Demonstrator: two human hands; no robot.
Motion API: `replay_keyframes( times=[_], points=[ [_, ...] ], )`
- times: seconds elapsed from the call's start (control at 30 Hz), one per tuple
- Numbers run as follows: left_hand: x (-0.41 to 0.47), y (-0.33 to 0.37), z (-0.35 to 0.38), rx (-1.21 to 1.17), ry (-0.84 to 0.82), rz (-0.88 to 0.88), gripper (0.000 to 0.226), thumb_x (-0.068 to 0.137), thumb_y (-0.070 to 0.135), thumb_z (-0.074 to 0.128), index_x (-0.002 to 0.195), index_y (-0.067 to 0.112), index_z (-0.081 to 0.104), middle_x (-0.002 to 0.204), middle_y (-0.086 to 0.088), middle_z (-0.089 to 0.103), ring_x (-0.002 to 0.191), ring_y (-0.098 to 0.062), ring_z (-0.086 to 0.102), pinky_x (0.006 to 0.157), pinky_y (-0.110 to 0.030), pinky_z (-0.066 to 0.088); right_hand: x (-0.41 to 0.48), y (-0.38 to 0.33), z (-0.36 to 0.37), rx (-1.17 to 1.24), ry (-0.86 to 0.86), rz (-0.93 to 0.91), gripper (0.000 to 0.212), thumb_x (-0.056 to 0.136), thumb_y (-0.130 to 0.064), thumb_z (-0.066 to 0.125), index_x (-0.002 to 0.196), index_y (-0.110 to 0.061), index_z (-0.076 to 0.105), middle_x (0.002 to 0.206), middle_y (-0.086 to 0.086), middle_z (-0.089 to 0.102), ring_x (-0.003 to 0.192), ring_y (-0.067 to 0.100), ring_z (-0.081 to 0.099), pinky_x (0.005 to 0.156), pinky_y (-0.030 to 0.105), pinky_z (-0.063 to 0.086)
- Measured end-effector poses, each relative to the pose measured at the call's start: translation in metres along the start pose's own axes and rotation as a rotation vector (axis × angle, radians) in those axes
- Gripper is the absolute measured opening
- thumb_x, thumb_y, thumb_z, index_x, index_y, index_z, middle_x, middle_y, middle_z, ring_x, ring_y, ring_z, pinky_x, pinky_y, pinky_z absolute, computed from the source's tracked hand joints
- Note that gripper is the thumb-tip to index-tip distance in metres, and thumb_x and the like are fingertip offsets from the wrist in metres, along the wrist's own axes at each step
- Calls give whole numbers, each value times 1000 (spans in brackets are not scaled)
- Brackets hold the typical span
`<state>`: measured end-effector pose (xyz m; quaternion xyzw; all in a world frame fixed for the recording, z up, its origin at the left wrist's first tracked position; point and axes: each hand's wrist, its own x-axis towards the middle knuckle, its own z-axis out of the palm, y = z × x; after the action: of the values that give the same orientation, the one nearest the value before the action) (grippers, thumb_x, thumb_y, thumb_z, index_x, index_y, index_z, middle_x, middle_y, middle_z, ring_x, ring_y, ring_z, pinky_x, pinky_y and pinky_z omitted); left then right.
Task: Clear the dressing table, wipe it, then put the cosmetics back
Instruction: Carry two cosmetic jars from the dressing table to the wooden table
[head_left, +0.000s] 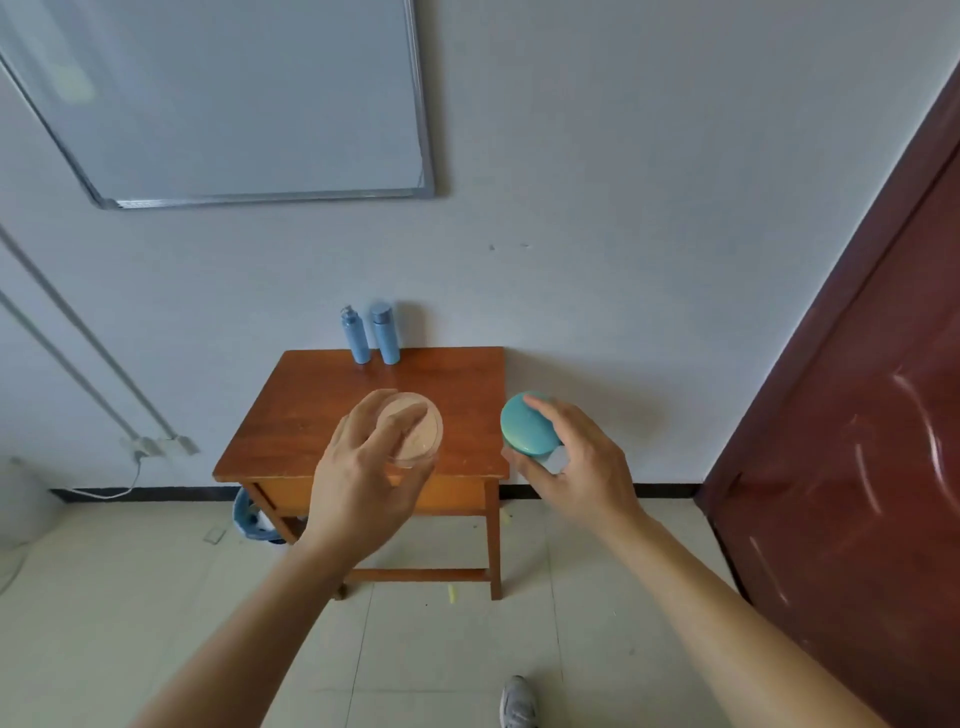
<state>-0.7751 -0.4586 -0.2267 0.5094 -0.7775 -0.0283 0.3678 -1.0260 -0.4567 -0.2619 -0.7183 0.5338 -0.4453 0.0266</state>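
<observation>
Fingers (363, 421) of left hand (363, 478) curling round clear powder case (422, 441), right hand (576, 467) gripping teal jar (522, 423), two blue bottles (387, 338) standing upright at back of wooden table (311, 415)

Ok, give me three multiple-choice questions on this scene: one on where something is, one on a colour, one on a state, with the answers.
1. Where do the blue bottles stand on the table?
A) at its front edge
B) at its back edge, by the wall
C) under it

2. What colour is the round case in the right hand?
A) teal
B) red
C) black

3. What is the left hand doing?
A) lying flat on the table
B) hanging idle
C) gripping a clear round jar

Answers: B, both bottles stand upright at the far edge near the wall; A, its lid shows teal; C, the fingers curl around the jar.
</observation>
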Motion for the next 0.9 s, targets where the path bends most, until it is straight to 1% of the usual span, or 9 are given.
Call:
replay_keyframes(
  times=[0.13, 0.3, 0.43, 0.53, 0.7, 0.73, 0.8, 0.83, 0.9],
  points=[
    [76, -36, 33, 4, -43, -30, 51, 80, 33, 77, 126, 28, 57, 137, 5, 48, 117, -18, 53, 80, -34, 55, 73, 49, 36, 43, -28, 43, 59, 82, -48, 74, 131, -21, 54, 130, -8, 60, 112, 11, 59, 81, 27, 56],
    [158, -84, 50, 31, -60, -89, 54, 78, 33, 79, 126, 34, 54, 135, 13, 48, 113, -14, 54, 79, -32, 54, 165, 91, 81, 93, -84, 59, 58, 80, -46, 75, 130, -25, 53, 130, -12, 59, 115, 8, 57, 86, 29, 54],
    [186, -125, 58, 59, -14, -197, 60, 77, 35, 79, 130, 28, 52, 134, 9, 48, 113, -8, 50, 75, -20, 48, 215, 105, 128, 132, -139, 91, 58, 79, -45, 77, 129, -29, 51, 128, -14, 58, 112, 5, 56, 87, 28, 54],
    [203, -162, 66, 86, -23, -271, 64, 76, 37, 80, 132, 25, 51, 134, 8, 48, 113, -9, 51, 75, -19, 46, 245, 109, 163, 148, -178, 78, 58, 79, -43, 77, 128, -28, 51, 128, -15, 58, 111, 4, 56, 87, 29, 53],
    [228, -234, 78, 105, -79, -314, 67, 75, 35, 81, 132, 19, 49, 133, 3, 50, 112, -12, 51, 75, -19, 45, 277, 112, 219, 134, -250, 136, 55, 78, -43, 77, 125, -31, 51, 125, -18, 57, 108, 1, 55, 85, 20, 48],
    [234, -251, 81, 96, -88, -320, 66, 75, 35, 81, 131, 19, 50, 131, 4, 50, 111, -12, 52, 76, -20, 45, 283, 114, 232, 120, -272, 151, 54, 78, -44, 76, 125, -32, 51, 124, -19, 57, 107, 0, 54, 84, 16, 46],
    [246, -288, 88, 65, -107, -333, 64, 75, 37, 79, 130, 20, 49, 128, 6, 50, 109, -12, 53, 76, -20, 44, 294, 118, 256, 73, -320, 185, 54, 77, -45, 76, 123, -33, 50, 123, -19, 57, 104, -1, 54, 81, 6, 38],
    [253, -307, 93, 51, -119, -341, 64, 75, 38, 79, 129, 22, 49, 126, 7, 49, 108, -11, 53, 76, -21, 45, 300, 121, 268, 47, -339, 209, 55, 77, -46, 76, 123, -33, 50, 122, -19, 57, 103, -1, 54, 78, 5, 36],
    [262, -345, 101, 20, -161, -376, 65, 75, 42, 78, 130, 25, 48, 123, 8, 50, 107, -11, 54, 76, -23, 48, 308, 123, 294, 16, -344, 291, 56, 76, -46, 77, 122, -32, 49, 121, -17, 57, 100, 3, 56, 76, 10, 38]
  ],
)
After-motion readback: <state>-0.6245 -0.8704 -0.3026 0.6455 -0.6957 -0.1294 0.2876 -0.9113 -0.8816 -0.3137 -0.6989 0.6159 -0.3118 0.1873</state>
